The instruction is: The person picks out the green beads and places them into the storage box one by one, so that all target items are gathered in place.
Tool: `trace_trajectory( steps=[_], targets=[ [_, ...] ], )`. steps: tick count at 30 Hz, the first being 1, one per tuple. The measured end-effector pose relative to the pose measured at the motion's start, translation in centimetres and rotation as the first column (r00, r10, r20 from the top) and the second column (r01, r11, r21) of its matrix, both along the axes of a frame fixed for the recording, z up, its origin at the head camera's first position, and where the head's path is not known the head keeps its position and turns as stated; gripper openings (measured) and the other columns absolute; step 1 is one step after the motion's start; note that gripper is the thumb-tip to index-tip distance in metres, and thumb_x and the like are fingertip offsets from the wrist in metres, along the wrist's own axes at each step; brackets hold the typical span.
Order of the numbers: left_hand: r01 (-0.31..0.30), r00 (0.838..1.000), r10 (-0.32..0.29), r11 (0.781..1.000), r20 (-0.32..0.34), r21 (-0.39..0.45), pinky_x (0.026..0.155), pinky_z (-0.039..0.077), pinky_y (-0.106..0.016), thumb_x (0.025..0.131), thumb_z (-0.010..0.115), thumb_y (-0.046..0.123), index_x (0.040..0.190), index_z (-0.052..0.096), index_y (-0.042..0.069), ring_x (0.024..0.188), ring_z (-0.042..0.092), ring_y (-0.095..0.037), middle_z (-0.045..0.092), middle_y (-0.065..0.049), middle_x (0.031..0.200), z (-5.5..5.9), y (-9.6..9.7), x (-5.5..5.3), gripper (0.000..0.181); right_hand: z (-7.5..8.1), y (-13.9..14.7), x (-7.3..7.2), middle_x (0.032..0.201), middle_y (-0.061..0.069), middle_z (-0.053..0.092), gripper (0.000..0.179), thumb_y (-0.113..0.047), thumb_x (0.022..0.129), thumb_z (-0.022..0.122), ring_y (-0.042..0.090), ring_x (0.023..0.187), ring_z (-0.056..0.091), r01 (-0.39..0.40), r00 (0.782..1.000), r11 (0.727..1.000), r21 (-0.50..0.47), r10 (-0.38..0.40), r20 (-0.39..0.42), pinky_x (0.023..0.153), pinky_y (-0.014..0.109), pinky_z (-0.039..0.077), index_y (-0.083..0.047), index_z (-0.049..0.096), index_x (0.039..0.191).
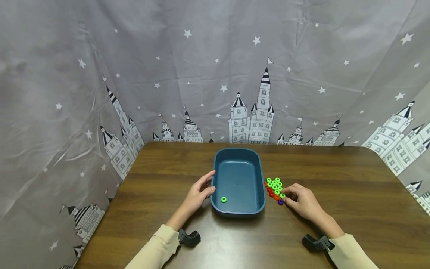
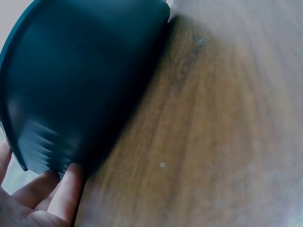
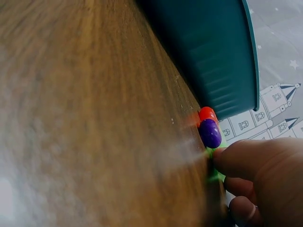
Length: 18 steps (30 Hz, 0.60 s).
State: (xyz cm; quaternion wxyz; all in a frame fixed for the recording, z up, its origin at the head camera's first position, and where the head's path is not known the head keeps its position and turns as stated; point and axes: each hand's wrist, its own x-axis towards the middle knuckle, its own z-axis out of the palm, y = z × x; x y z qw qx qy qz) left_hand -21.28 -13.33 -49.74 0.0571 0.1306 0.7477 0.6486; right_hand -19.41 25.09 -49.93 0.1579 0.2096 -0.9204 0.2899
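A blue plastic bin (image 1: 237,183) stands on the table with one green ring (image 1: 223,200) inside, near its front left corner. My left hand (image 1: 199,190) holds the bin's left side, thumb at the rim and fingers against the outer wall (image 2: 71,94). To the right of the bin lies a cluster of small rings, mostly green (image 1: 274,183), with red rings (image 1: 271,194) along its left side. At the cluster's front right, my right hand (image 1: 304,201) pinches a green ring (image 1: 283,195) between thumb and fingers. A purple ring (image 3: 209,133) lies beside the thumb, with an orange-red ring (image 3: 207,113) behind it.
The wooden table (image 1: 168,160) extends to both sides of the bin. Behind it hangs a grey curtain (image 1: 201,74) printed with castles and stars. A black wrist strap (image 1: 189,238) is on the left wrist, another black strap (image 1: 318,243) on the right.
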Motion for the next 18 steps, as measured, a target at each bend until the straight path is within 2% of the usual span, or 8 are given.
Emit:
trace_trajectory(
  steps=[8, 11, 18],
  targets=[
    [-0.007, 1.000, 0.007, 1.000, -0.009, 0.003, 0.096, 0.059, -0.046, 0.099, 0.057, 0.006, 0.155, 0.041, 0.006, 0.132, 0.055, -0.048, 0.048, -0.031, 0.150, 0.06, -0.14, -0.02, 0.059, 0.14, -0.15, -0.30, 0.079, -0.006, 0.062, 0.019, 0.000, 0.074, 0.082, -0.005, 0.066, 0.045, -0.007, 0.999, 1.000, -0.005, 0.007, -0.036, 0.057, 0.021, 0.041, -0.007, 0.077, 0.092],
    [0.008, 1.000, -0.008, 1.000, -0.013, 0.010, 0.096, 0.059, -0.047, 0.099, 0.057, 0.006, 0.155, 0.040, 0.004, 0.133, 0.054, -0.048, 0.047, -0.032, 0.151, 0.05, -0.09, -0.05, 0.059, 0.10, -0.08, -0.23, 0.079, -0.006, 0.062, 0.020, -0.001, 0.074, 0.082, -0.004, 0.067, 0.046, 0.001, 0.999, 1.000, -0.006, -0.001, -0.035, 0.057, 0.021, 0.042, -0.008, 0.077, 0.092],
    [0.009, 1.000, -0.009, 1.000, 0.004, 0.014, 0.099, 0.057, -0.050, 0.099, 0.057, 0.006, 0.155, 0.041, 0.006, 0.135, 0.053, -0.047, 0.047, -0.031, 0.152, -0.12, 0.03, -0.03, 0.059, -0.26, -0.04, 0.08, 0.077, -0.008, 0.060, 0.020, -0.003, 0.073, 0.084, -0.004, 0.067, 0.045, 0.015, 0.999, 1.000, 0.002, -0.015, -0.051, 0.056, 0.021, 0.040, -0.008, 0.077, 0.092]
  ],
)
